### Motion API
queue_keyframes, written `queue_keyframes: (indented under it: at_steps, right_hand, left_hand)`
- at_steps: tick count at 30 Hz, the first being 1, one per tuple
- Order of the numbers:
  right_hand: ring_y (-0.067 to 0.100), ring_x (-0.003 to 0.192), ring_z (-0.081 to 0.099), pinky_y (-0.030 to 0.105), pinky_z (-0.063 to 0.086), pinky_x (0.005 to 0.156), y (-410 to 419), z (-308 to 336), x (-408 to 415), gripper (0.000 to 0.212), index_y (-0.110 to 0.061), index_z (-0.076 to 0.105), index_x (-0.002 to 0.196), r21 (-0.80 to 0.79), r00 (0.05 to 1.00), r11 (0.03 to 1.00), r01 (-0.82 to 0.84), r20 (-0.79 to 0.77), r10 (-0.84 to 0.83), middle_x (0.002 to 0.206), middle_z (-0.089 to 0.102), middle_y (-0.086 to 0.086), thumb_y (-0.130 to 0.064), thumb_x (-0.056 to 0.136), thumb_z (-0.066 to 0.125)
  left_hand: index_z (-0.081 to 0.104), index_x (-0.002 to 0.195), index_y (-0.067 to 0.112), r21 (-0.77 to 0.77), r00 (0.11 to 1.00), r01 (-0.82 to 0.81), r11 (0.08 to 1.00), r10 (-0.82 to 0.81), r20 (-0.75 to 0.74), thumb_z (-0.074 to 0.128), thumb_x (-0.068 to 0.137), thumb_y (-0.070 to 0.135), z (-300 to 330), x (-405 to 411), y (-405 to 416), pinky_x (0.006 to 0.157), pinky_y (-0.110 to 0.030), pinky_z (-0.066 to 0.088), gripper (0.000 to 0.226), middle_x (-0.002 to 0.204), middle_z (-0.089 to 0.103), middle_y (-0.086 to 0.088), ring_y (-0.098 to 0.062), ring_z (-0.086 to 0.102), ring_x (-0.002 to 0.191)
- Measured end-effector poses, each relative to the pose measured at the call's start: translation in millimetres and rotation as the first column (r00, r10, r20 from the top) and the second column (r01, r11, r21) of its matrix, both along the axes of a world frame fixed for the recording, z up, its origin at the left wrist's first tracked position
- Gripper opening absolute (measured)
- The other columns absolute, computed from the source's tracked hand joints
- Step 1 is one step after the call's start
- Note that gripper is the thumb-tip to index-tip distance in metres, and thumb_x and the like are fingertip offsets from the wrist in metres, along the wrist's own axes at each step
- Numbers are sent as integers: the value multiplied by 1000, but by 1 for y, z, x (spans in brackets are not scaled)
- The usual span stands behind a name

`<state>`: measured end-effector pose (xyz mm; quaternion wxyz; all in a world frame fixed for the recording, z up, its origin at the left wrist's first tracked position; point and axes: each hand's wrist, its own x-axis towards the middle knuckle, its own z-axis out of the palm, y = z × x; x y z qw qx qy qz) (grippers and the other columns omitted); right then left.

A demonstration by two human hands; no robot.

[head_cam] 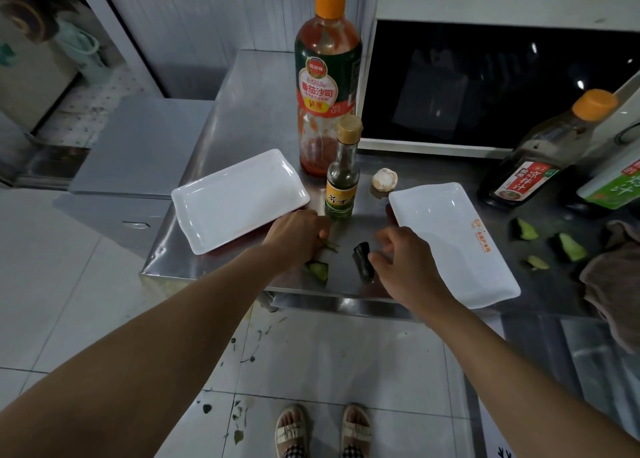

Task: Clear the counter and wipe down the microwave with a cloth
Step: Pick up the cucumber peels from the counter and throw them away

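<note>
On the steel counter, my left hand lies knuckles up, its fingertips curled down onto thin green scraps. A green vegetable chunk lies just below that hand, near the counter's front edge. My right hand hovers with loosely curled fingers, its fingertips touching a dark vegetable piece. The white microwave with a dark door stands at the back right. A brownish cloth lies bunched at the right edge.
Two white rectangular plates flank my hands. A tall ketchup bottle, a small glass bottle and a mushroom stand behind them. A dark sauce bottle, a green carton and more green scraps are at right.
</note>
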<state>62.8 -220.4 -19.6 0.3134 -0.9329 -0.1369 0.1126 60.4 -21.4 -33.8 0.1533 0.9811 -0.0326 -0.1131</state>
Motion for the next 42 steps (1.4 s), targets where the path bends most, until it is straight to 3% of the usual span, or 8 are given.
queue_keyframes:
  at_steps: [6,11,18,21,28,32,37,42]
  right_hand:
    - [19,100,59,27,49,85,8,-3,-5,31,-13,56,114,-28,1000,1000,6,-1,-6,113,61,5,-22,86,66]
    - [20,104,58,29,51,90,16,-9,-8,38,-15,52,114,-116,1000,993,2,1,-2,114,60,5,-30,83,68]
    - [21,113,54,26,44,91,26,-20,-13,52,-15,46,127,-179,998,982,53,32,-48,124,53,7,-30,83,69]
    - [22,116,52,28,44,93,29,-22,-14,51,-14,45,129,-200,998,978,58,46,-49,126,50,8,-26,85,68]
    - [23,116,51,29,44,94,31,-20,-12,41,-14,46,127,-236,999,971,41,45,-31,127,48,10,-21,89,61]
    - [22,114,53,25,42,92,28,-12,-15,39,-14,49,124,-183,997,982,51,62,-40,124,55,7,-20,88,63]
    - [23,112,54,29,42,96,22,0,-20,39,-16,51,122,-124,997,991,54,55,-47,121,59,6,-16,86,65]
    - [23,110,53,31,41,96,17,4,-23,38,-16,50,122,-106,998,994,42,60,-36,120,59,7,-15,86,65]
  left_hand:
    - [64,82,20,-404,949,-302,863,314,-39,67,82,9,9,-2,10,74,-24,47,11,84,66,1,-16,62,81]
    - [62,81,11,-720,858,-493,488,409,-310,64,85,2,17,-14,16,65,-20,57,10,77,69,-1,-8,70,63]
    - [60,89,4,-809,815,-551,205,343,-468,54,89,-6,18,-27,20,63,-24,58,11,79,70,-9,-14,70,64]
    - [62,93,4,-802,798,-576,160,323,-509,48,92,-5,18,-31,22,65,-22,58,16,83,65,-10,-17,67,69]
    - [61,92,7,-783,792,-600,165,263,-551,37,95,-4,26,-37,24,61,-20,54,27,82,62,-9,-16,59,70]
    - [59,91,9,-792,808,-579,191,262,-528,45,92,-2,31,-39,21,62,-21,49,18,79,59,-7,-15,55,68]
    - [61,99,19,-616,925,-368,696,208,-317,71,79,8,26,-44,16,67,-20,45,24,73,51,4,-9,49,67]
    - [60,103,23,-455,978,-179,872,107,-178,76,74,16,19,-46,9,76,-30,50,34,83,52,7,-7,50,74]
